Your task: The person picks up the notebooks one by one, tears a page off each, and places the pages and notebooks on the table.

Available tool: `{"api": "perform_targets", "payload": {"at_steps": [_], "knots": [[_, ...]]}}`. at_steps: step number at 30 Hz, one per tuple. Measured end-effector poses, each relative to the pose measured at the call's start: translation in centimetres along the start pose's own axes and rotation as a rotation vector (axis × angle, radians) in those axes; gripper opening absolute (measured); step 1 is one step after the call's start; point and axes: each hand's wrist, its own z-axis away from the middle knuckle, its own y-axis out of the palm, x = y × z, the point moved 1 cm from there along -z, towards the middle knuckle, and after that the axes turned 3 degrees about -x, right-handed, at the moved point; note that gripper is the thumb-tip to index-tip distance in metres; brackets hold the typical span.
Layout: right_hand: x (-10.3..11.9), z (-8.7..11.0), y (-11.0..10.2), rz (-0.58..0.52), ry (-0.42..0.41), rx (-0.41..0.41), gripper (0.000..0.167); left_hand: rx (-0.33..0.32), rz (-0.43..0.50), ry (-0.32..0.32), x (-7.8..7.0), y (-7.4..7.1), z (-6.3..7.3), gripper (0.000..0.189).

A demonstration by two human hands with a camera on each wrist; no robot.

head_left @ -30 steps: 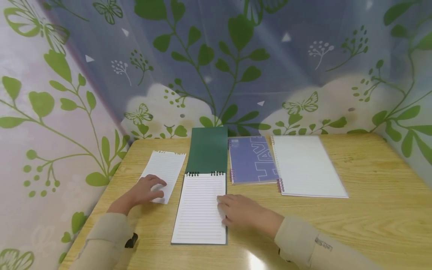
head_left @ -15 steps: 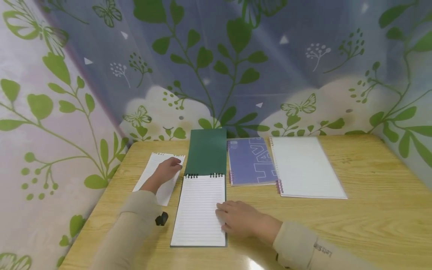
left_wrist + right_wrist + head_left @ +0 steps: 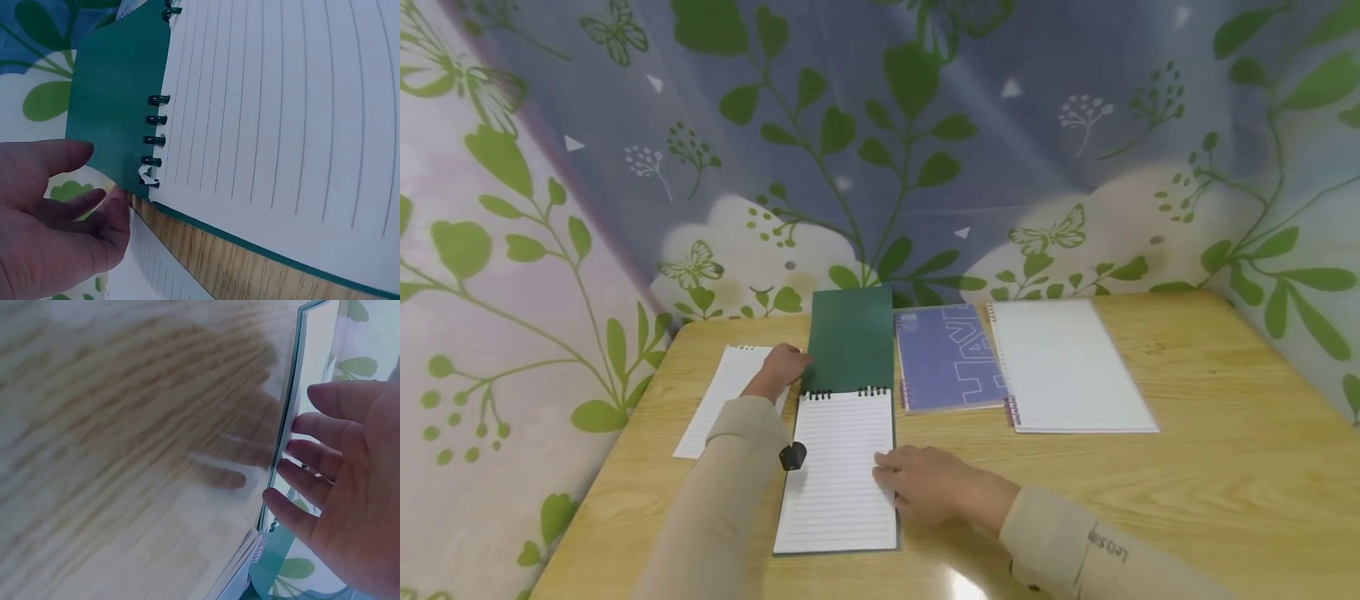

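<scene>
A top-bound spiral notepad lies flipped open, its lined page (image 3: pixel 838 492) toward me and its green cover (image 3: pixel 852 337) folded out behind the black rings. My left hand (image 3: pixel 781 368) reaches over a loose lined sheet (image 3: pixel 715 404) to the cover's left edge. In the left wrist view, one digit of that hand (image 3: pixel 69 231) lies over the cover's edge, with a gap between it and the other fingers; a firm grip does not show. My right hand (image 3: pixel 932 483) rests at the page's right edge, its fingers (image 3: pixel 312 481) loosely spread along the side.
Right of the notepad lie a purple spiral notebook (image 3: pixel 943 358) and a larger spiral notebook (image 3: pixel 1067 367) showing a white page. A patterned curtain (image 3: pixel 880 150) stands behind the wooden table (image 3: pixel 1150 508). A torn paper scrap (image 3: pixel 147 175) clings to the notepad's rings.
My left hand has moved from the loose sheet rightward and away from me to the green cover's edge. The right hand has stayed by the page's right edge.
</scene>
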Motion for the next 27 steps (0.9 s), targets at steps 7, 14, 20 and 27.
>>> {"api": "perform_targets", "payload": {"at_steps": [7, 14, 20, 27], "knots": [[-0.2, -0.1, 0.2, -0.017, 0.006, 0.004, 0.046, -0.016, -0.006, 0.019, 0.1, -0.2, 0.4, 0.046], [-0.3, -0.1, 0.4, -0.030, 0.004, -0.008, 0.046, -0.042, 0.004, 0.085, 0.2, -0.3, 0.9, 0.038], [-0.6, -0.2, 0.4, -0.036, 0.004, 0.004, 0.047, -0.095, 0.006, 0.158, 0.5, -0.7, 1.3, 0.032], [-0.9, -0.4, 0.5, -0.045, -0.010, 0.007, 0.045, -0.142, -0.019, 0.258, 1.2, -1.5, 2.5, 0.030]]}}
